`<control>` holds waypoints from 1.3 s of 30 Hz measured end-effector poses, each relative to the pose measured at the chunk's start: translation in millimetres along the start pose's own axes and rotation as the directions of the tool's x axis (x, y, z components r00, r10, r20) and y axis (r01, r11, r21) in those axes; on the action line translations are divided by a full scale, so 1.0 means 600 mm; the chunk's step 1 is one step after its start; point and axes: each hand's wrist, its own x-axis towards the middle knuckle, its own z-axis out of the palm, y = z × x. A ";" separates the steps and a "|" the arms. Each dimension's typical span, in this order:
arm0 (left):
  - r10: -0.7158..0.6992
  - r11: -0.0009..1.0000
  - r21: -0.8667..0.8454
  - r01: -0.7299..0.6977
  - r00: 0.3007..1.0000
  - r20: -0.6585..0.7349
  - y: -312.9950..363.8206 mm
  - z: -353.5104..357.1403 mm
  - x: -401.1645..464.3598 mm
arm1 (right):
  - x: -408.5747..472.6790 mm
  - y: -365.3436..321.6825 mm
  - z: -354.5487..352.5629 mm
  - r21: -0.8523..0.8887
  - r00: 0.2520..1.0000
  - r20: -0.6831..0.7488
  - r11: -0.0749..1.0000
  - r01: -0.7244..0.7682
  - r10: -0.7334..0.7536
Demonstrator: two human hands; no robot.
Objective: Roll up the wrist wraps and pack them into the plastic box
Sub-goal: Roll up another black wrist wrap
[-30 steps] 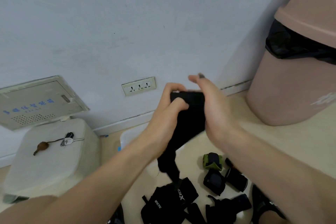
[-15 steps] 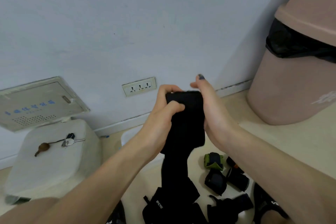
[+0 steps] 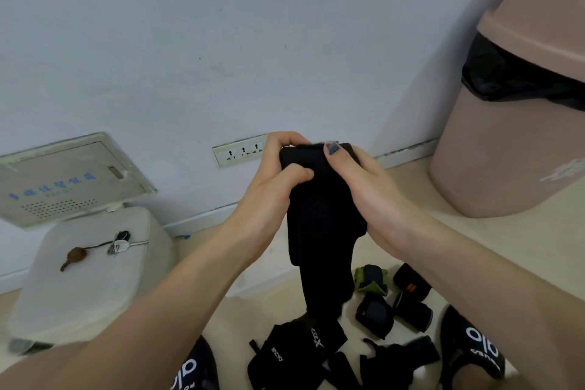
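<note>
The pink bin [image 3: 512,149] was cut off by the top and right edges. Left of it, the black wrist wrap [image 3: 323,218] hid the fingers of the right hand [image 3: 364,196] and most of the wall socket [image 3: 239,153] and clear plastic box [image 3: 253,282]. Farther left of the bin, blue lettering on the wall panel [image 3: 69,180] was too blurred to read. Below the bin, two sandals [image 3: 471,348] ran off the bottom edge.

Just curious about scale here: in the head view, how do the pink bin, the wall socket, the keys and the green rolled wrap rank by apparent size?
1. Pink bin, by far.
2. Wall socket.
3. Keys and green rolled wrap: they look alike, and the wrap lies nearer the camera, so I won't rank them.
</note>
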 end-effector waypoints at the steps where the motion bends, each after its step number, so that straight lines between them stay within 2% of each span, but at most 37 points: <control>1: -0.007 1.000 -0.007 0.007 1.000 0.004 0.000 0.001 0.001 | -0.001 0.000 -0.001 0.007 1.000 -0.004 1.000 0.012 -0.012; 5: -0.091 0.992 -0.089 0.092 0.996 0.017 -0.002 0.003 0.005 | -0.004 -0.003 -0.005 0.000 0.998 -0.012 0.998 0.060 -0.060; 10: -0.144 0.986 -0.080 0.144 0.990 0.009 -0.001 0.003 0.002 | -0.012 -0.003 -0.009 -0.006 0.995 0.034 0.996 0.093 -0.092; 13: -0.110 0.992 -0.057 0.109 0.994 -0.017 -0.001 0.000 0.005 | -0.012 -0.003 -0.013 0.038 0.997 0.075 0.999 0.024 -0.026; 17: -0.050 0.998 0.036 0.051 0.998 -0.042 -0.003 -0.001 0.006 | -0.009 0.002 -0.013 0.107 0.972 0.188 0.981 -0.163 0.141; 20: -0.027 0.995 0.097 0.034 0.997 -0.066 -0.007 0.006 0.005 | -0.008 0.002 -0.010 0.093 0.972 0.178 0.981 -0.172 0.154; 24: -0.073 0.994 0.078 0.079 0.994 -0.077 -0.015 0.022 0.001 | -0.011 0.005 -0.006 0.212 0.972 0.129 0.952 -0.220 0.196; 28: -0.089 0.994 0.050 0.093 0.994 -0.067 -0.015 0.023 0.002 | -0.023 0.002 -0.010 0.261 0.966 0.183 0.939 -0.225 0.180; 32: -0.052 0.997 0.059 0.053 0.999 -0.014 -0.009 0.015 -0.002 | -0.023 -0.006 -0.017 0.187 0.955 0.249 0.959 -0.211 0.161; 36: 0.006 0.998 0.066 -0.007 1.000 0.020 -0.001 0.006 0.001 | -0.011 -0.008 -0.017 -0.070 0.996 0.041 0.994 -0.079 0.082; 39: 0.001 1.000 0.031 -0.001 1.000 0.023 0.001 0.005 0.003 | -0.012 -0.005 -0.020 -0.083 1.000 0.016 0.997 0.000 0.001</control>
